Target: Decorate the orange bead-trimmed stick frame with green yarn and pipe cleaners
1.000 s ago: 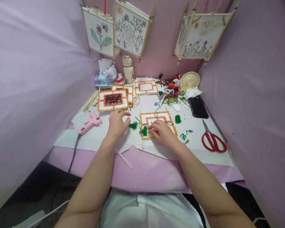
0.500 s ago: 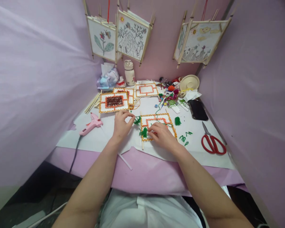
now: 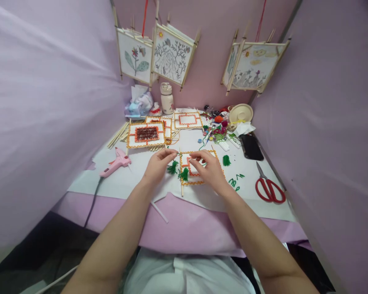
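My left hand (image 3: 160, 164) pinches a thin strand of green yarn (image 3: 179, 154) between thumb and fingertips. A green yarn tassel (image 3: 172, 168) hangs just below those fingertips. My right hand (image 3: 209, 170) is closed in a pinch at the same strand's other side, its fingertips a short gap from the left ones. A second green tassel (image 3: 183, 174) lies over the left edge of a white panel (image 3: 199, 183) framed in orange and yellow looped trim, partly hidden under my right hand. To its right rests a bundle of green yarn (image 3: 226, 160).
Red-handled scissors (image 3: 269, 188), a black phone (image 3: 252, 147) and green yarn scraps (image 3: 234, 182) lie at the right. A pink glue gun (image 3: 116, 162) and a brown-centred trimmed panel (image 3: 146, 134) are on the left. A bottle (image 3: 167, 99) stands behind; picture lanterns (image 3: 172, 53) hang above.
My hands have come closer together, above the panel's left part. The left tassel now hangs lower beneath my left fingertips. The camera view has shifted slightly.
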`<state>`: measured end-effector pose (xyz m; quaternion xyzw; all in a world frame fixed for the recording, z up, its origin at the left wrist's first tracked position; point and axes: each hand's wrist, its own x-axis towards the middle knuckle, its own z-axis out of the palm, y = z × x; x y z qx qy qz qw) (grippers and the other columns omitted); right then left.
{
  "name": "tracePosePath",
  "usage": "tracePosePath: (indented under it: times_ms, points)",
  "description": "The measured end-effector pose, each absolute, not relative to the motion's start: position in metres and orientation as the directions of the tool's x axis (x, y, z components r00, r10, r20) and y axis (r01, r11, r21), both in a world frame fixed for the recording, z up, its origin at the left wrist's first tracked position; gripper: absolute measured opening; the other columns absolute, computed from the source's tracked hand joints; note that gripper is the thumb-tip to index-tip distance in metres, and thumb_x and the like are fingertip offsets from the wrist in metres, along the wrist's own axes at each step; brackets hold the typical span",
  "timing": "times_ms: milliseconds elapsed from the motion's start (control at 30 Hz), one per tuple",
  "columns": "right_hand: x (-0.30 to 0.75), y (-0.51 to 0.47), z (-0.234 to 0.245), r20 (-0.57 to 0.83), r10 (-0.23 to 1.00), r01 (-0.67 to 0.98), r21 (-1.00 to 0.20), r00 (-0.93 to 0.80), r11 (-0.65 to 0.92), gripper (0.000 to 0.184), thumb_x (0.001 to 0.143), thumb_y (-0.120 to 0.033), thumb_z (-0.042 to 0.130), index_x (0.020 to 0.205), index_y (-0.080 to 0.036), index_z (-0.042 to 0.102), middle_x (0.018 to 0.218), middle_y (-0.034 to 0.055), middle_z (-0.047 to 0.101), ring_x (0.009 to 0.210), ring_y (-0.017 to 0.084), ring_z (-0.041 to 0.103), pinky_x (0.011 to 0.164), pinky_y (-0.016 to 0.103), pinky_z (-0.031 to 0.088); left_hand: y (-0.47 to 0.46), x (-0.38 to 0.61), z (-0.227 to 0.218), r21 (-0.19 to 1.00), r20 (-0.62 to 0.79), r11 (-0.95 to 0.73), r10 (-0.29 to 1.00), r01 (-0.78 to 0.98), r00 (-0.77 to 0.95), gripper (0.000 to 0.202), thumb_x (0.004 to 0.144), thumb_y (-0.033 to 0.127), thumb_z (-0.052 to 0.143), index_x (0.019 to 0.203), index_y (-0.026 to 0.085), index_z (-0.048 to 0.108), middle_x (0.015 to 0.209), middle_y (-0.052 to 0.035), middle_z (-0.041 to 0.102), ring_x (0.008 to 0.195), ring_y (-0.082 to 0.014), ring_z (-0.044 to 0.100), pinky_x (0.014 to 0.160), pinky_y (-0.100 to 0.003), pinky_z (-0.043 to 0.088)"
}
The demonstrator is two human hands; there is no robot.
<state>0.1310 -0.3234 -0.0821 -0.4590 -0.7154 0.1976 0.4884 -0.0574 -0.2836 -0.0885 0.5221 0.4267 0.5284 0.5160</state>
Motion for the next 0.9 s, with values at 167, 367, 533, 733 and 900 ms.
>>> tracePosePath:
  times_ms: [167, 367, 533, 733, 900]
  points:
    - [0.123, -0.325, -0.072, 0.517, 0.849, 0.472, -0.726, -0.105, 0.501, 0.005, 0.085, -0.024, 0.063, 0.083, -0.022, 0.067, 0.086, 0.0032, 0.064, 0.085, 0.018, 0.058, 0.079, 0.031, 0.045, -0.307, -0.034, -0.082, 0.946, 0.038, 0.041, 0.971, -0.321, 0.236, 0.017, 0.068, 0.029, 0.076, 0.074, 0.016, 0.066, 0.106, -0.0067, 0.07, 0.097, -0.0172, 0.063, 0.09, -0.032, 0.046]
    - [0.128, -0.319, -0.095, 0.283, 0.958, 0.26, -0.929, 0.037, 0.264, 0.013, 0.078, -0.034, 0.068, 0.079, -0.022, 0.071, 0.087, 0.0039, 0.063, 0.084, 0.019, 0.057, 0.075, 0.032, 0.046, -0.32, -0.021, -0.084, 0.829, -0.139, 0.297, 0.93, -0.474, 0.341, 0.021, 0.071, 0.026, 0.076, 0.079, 0.017, 0.06, 0.077, 0.0001, 0.066, 0.075, -0.0125, 0.065, 0.081, -0.031, 0.052]
    - [0.13, -0.315, -0.109, 0.064, 0.997, -0.016, -0.998, -0.033, 0.063, 0.022, 0.075, -0.042, 0.071, 0.079, -0.021, 0.07, 0.074, 0.0003, 0.065, 0.068, 0.015, 0.057, 0.067, 0.028, 0.046, -0.324, -0.018, -0.084, 0.768, -0.181, 0.369, 0.909, -0.523, 0.375, 0.017, 0.077, 0.021, 0.071, 0.081, 0.017, 0.054, 0.079, -0.0006, 0.067, 0.078, -0.0139, 0.068, 0.084, -0.035, 0.056]
    - [0.13, -0.316, -0.109, 0.043, 0.999, -0.07, -0.997, -0.029, 0.041, 0.022, 0.073, -0.041, 0.073, 0.081, -0.021, 0.071, 0.077, 0.0001, 0.067, 0.066, 0.014, 0.057, 0.064, 0.026, 0.045, -0.324, -0.017, -0.089, 0.77, -0.21, 0.393, 0.9, -0.502, 0.382, 0.015, 0.08, 0.019, 0.069, 0.083, 0.017, 0.054, 0.076, -0.0005, 0.065, 0.073, -0.011, 0.066, 0.078, -0.029, 0.057]
    - [0.131, -0.316, -0.108, 0.057, 0.998, -0.078, -0.995, -0.018, 0.055, 0.02, 0.073, -0.04, 0.074, 0.081, -0.021, 0.072, 0.083, 0.0002, 0.069, 0.079, 0.015, 0.061, 0.079, 0.029, 0.046, -0.323, -0.016, -0.09, 0.784, -0.222, 0.37, 0.917, -0.498, 0.332, 0.021, 0.074, 0.02, 0.075, 0.082, 0.015, 0.056, 0.07, 0.0023, 0.058, 0.064, -0.0068, 0.059, 0.066, -0.021, 0.055]
